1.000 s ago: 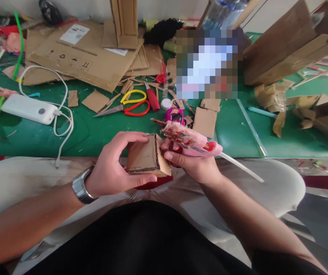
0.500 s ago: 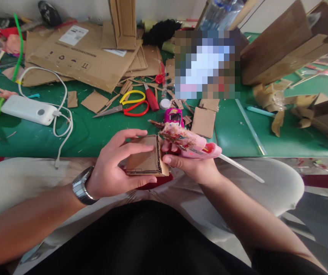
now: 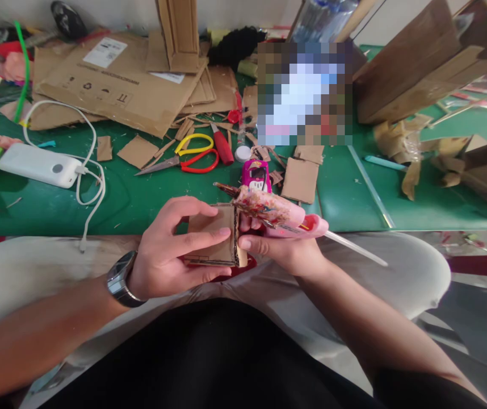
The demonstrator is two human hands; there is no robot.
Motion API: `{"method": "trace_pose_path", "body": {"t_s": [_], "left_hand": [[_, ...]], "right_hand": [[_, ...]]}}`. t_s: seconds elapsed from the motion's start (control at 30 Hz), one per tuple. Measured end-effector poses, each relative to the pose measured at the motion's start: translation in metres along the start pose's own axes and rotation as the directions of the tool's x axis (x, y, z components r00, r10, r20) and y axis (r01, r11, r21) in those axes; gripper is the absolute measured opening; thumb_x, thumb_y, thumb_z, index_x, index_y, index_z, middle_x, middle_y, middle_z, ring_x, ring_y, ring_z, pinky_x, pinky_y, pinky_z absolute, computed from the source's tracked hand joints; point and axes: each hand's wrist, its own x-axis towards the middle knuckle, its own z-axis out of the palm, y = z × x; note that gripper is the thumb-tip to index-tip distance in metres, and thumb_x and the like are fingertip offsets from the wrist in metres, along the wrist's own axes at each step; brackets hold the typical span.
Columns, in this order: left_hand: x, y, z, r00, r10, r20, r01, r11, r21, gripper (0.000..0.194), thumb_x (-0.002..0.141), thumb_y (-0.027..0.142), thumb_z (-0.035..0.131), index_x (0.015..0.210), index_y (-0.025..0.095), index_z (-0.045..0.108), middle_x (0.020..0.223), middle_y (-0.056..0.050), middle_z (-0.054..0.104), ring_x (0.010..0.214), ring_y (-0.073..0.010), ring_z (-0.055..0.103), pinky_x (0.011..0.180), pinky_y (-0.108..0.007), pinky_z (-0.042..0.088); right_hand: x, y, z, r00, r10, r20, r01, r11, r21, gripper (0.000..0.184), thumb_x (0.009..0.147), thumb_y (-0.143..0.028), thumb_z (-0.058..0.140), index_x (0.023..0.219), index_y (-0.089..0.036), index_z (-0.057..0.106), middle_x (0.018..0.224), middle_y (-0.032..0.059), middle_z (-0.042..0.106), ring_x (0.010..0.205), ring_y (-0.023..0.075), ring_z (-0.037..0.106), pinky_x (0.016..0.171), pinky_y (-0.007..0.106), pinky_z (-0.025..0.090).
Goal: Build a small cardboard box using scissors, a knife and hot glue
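A small cardboard box [image 3: 211, 230] is held above my lap at the table's front edge. My left hand [image 3: 171, 247] grips it from the left, two fingers lying over its top face and the thumb along its near side. My right hand [image 3: 290, 250] is closed around a pink hot glue gun [image 3: 273, 210], and its thumb presses the box's right edge. The gun's nozzle, crusted with brown glue, points left over the box's far edge. A clear glue stick [image 3: 356, 248] juts from the gun's back end. The right fingers are partly hidden behind the gun.
On the green table [image 3: 141, 210] lie scissors [image 3: 196, 153] with yellow and red handles, a magenta toy car [image 3: 256, 175], cardboard scraps [image 3: 299, 180] and a white power bank [image 3: 39, 165] with cable. Larger cardboard pieces [image 3: 111, 85] lie behind; a tall cardboard structure [image 3: 409, 62] stands right.
The left index and middle fingers have shifted slightly on the top of the box. The glue gun stays in my right hand, and the view has moved a little.
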Motion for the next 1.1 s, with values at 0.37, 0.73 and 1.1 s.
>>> {"method": "trace_pose_path", "body": {"t_s": [0.37,0.73,1.1], "left_hand": [[0.0022,0.0037,-0.0042,0.998,-0.008,0.056,0.009,0.999,-0.031,0.038,0.1,0.042,0.084,0.133,0.027,0.074,0.142,-0.013,0.066,0.134,-0.0324,0.066,0.117,-0.056,0.059],[0.0034,0.0057,-0.0041,0.992,-0.054,0.115,0.054,0.999,-0.002,0.04,0.1,0.041,0.079,0.137,0.029,0.072,0.139,-0.013,0.063,0.13,-0.0337,0.064,0.113,-0.054,0.059],[0.0007,0.007,-0.0027,0.995,-0.039,0.097,0.042,0.999,-0.028,0.03,0.104,0.034,0.075,0.132,0.027,0.069,0.143,-0.013,0.058,0.138,-0.0334,0.062,0.12,-0.057,0.057]], "right_hand": [[-0.0008,-0.0012,0.001,0.999,-0.031,-0.02,0.032,0.999,0.032,0.042,0.082,-0.048,0.102,0.081,-0.024,0.068,0.084,0.0011,0.074,0.078,0.0183,0.071,0.073,0.034,0.066],[-0.0011,-0.0057,0.0024,0.999,0.009,-0.048,-0.008,0.999,0.031,0.035,0.074,-0.036,0.107,0.083,-0.024,0.075,0.083,0.0009,0.074,0.075,0.0186,0.07,0.07,0.034,0.065],[-0.0026,-0.0041,0.0013,1.0,0.024,-0.018,-0.021,0.993,0.117,0.033,0.079,-0.03,0.103,0.086,-0.023,0.072,0.085,-0.0001,0.075,0.077,0.0174,0.073,0.075,0.033,0.068]]}}
